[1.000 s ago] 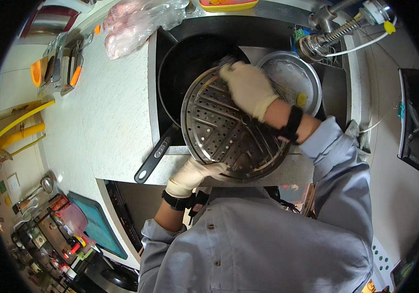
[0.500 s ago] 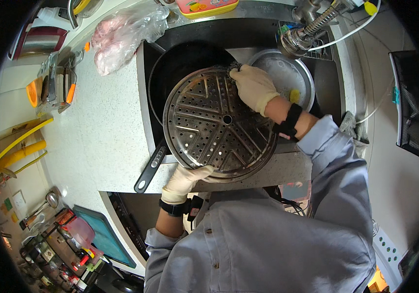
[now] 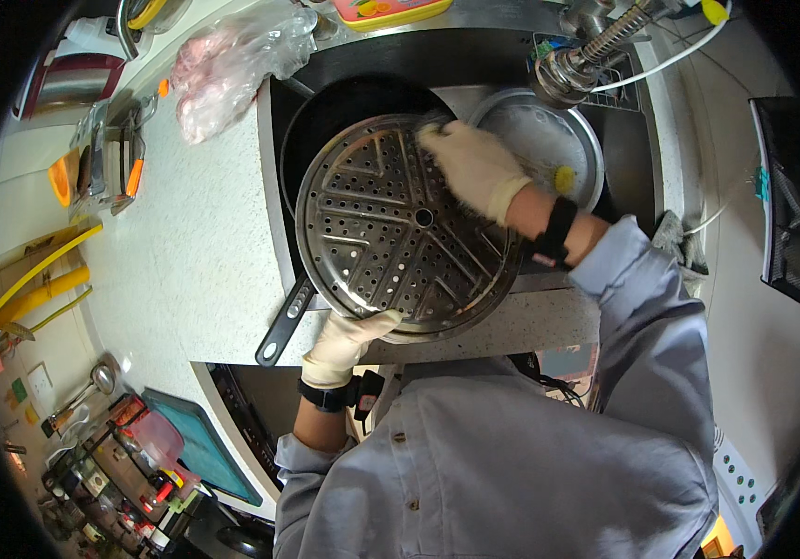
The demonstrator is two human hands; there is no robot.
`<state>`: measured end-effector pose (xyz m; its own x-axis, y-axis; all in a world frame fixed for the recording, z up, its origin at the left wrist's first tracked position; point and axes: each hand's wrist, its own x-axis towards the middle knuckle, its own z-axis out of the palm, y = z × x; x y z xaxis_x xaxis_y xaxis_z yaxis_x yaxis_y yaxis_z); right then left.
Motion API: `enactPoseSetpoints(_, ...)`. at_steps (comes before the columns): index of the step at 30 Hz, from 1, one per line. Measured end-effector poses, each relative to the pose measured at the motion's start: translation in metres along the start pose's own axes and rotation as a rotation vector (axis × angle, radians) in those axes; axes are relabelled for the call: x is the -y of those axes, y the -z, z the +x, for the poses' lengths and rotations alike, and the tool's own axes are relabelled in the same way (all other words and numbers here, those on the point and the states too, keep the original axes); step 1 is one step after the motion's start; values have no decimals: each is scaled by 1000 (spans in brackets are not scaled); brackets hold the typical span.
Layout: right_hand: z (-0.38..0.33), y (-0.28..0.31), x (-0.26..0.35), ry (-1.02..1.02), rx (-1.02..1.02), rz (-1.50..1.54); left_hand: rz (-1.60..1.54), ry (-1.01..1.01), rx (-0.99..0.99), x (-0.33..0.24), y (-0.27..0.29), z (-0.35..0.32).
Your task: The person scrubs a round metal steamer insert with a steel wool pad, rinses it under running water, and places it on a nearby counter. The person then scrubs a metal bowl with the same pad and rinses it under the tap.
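Round perforated metal steamer tray (image 3: 400,233) held tilted over the sink, above a black pan (image 3: 325,112); left hand (image 3: 348,340) pinches its near rim from below, right hand (image 3: 474,168) lies across the far rim w/ a blurred scrubber, grip unclear; looks stiff, light, prob wet & slippery in gloves; best held at rim, opposite sides.

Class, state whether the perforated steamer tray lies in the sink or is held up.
Held up: the left hand grips the steamer tray rim; the right hand presses its face.
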<state>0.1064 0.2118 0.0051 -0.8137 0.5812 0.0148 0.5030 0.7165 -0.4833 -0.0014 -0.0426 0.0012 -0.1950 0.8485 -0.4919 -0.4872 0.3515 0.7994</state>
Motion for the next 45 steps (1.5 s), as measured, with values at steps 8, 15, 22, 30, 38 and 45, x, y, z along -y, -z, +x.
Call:
enactPoseSetpoints(8,-34,-30,16,290,84,273,-78,68,-94,2,-3,10)
enactPoseSetpoints(15,8,-34,-152,-230,294,103,-110,128,-305,5,7,3)
enactPoseSetpoints(22,-23,-69,-229,-185,824,-516,510,68,-320,12,30,-11)
enactPoseSetpoints(30,-34,-84,-257,-376,838,-521,-24,18,-361,22,23,-11)
enactPoseSetpoints(38,-15,-46,-224,-552,560,-89,-14,-94,-188,31,36,-13)
enactPoseSetpoints(45,-45,5,-69,-59,-57,260,309,-69,-277,38,37,-13)
